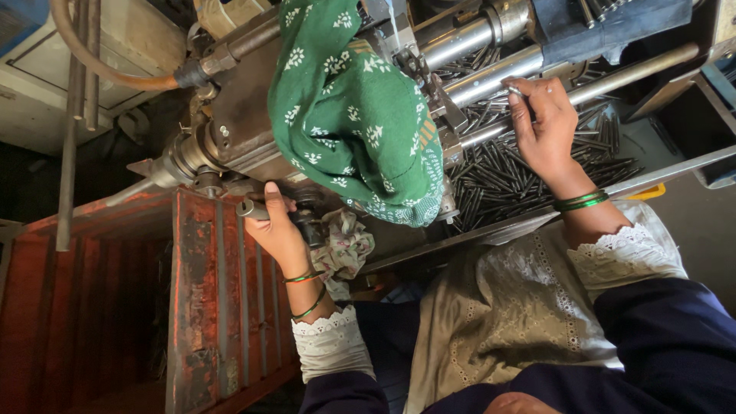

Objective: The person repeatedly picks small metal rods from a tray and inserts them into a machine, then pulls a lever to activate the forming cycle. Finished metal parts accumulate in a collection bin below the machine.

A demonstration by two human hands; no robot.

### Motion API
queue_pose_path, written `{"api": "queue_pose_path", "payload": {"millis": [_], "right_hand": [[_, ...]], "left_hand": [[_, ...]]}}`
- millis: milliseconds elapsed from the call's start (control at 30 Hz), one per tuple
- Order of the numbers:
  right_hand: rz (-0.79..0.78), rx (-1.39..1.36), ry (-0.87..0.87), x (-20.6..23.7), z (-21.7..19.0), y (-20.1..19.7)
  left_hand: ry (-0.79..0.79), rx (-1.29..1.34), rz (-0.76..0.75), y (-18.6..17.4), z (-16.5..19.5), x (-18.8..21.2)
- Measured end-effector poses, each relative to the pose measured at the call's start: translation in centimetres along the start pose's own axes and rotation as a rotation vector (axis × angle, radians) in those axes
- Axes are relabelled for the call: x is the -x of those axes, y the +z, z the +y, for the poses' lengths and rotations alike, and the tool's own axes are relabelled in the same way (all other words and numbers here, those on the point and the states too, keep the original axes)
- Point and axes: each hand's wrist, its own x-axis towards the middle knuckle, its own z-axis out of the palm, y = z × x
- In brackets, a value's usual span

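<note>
the left hand (277, 230) is closed around a metal lever handle (253, 209) at the lower front of a machine (238, 123). the thumb lies on top of the handle and the other fingers wrap under it, beside a dark knob (310, 222). just beside the wrist a crumpled flowered rag (346, 245) hangs from the machine. the left wrist carries thin green and red bangles (305, 277).

the right hand (546, 126) is up at the steel rods (491, 77) of the machine. its fingertips pinch a small silver piece (515, 90), which is held against the upper side of one rod. i cannot tell what kind of piece it is, it is too small. the other fingers are curled and rest near the rod. the right wrist has green bangles (581, 201).

under the right hand there is a tray (537, 218) full of dark thin metal pins (498, 176), lying in a heap in many directions. a green cloth with white flower print (353, 115) covers the middle of the machine, between the two hands. a brown hose (107, 73) goes into the machine at the upper left. at the left, below the lever, stands a rusty red metal box (207, 307). the person wears dark sleeves with white lace cuffs (330, 337).
</note>
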Motion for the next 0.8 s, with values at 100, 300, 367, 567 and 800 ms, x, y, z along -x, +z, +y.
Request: {"api": "queue_pose_path", "payload": {"millis": [100,300,367,567,800], "right_hand": [[0.000,0.014,-0.010,-0.02,0.02,-0.03],[-0.003,0.007,0.022,0.01,-0.03,0.03],[-0.001,0.004,0.013,0.00,-0.04,0.01],[0.002,-0.005,-0.002,-0.02,-0.11,0.03],[-0.010,0.014,0.008,-0.04,-0.11,0.03]], "left_hand": [[-0.006,0.007,0.005,0.01,-0.11,0.00],[-0.001,0.011,0.000,-0.03,-0.07,-0.05],[0.001,0.004,-0.001,-0.01,-0.04,-0.06],[0.007,0.011,-0.007,-0.05,0.03,-0.03],[-0.008,-0.003,0.003,-0.10,-0.06,-0.03]]}}
